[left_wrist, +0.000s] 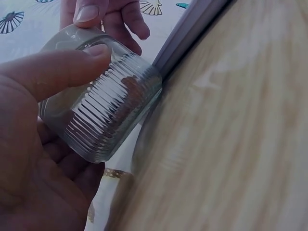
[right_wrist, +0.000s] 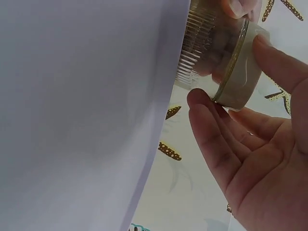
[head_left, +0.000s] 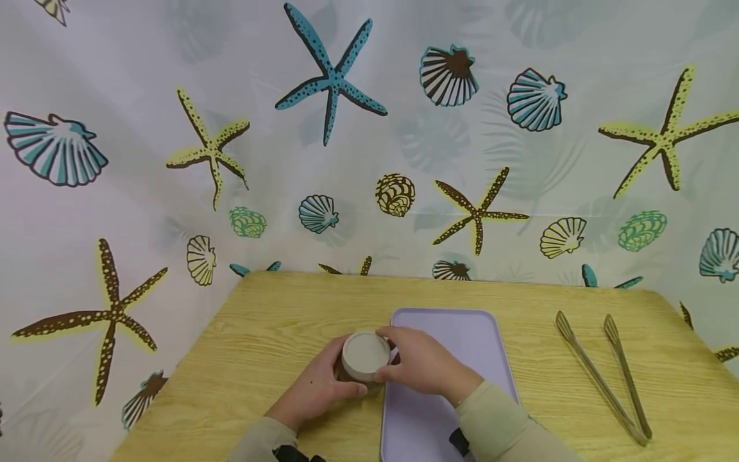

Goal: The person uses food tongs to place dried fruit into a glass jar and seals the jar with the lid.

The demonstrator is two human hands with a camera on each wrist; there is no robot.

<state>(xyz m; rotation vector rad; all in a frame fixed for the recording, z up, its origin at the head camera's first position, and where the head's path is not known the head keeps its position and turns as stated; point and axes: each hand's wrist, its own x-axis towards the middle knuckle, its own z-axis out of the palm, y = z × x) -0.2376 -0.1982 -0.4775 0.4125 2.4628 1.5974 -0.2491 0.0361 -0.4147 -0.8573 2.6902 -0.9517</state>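
Observation:
A ribbed glass jar (left_wrist: 108, 106) with a beige lid (head_left: 366, 354) stands at the left edge of the lavender tray. My left hand (head_left: 320, 388) grips the jar's side, its thumb across the front near the lid and its other fingers behind the glass. From the right, my right hand (head_left: 424, 362) holds the lid's rim between thumb and fingers, as the right wrist view also shows. The lid sits on the jar's mouth.
The lavender tray (head_left: 450, 330) lies on the wooden table (head_left: 288, 308), just right of the jar and beneath my right forearm. Metal tongs (head_left: 600, 380) lie spread apart farther right. A curtain (head_left: 375, 128) printed with starfish and shells hangs behind the table.

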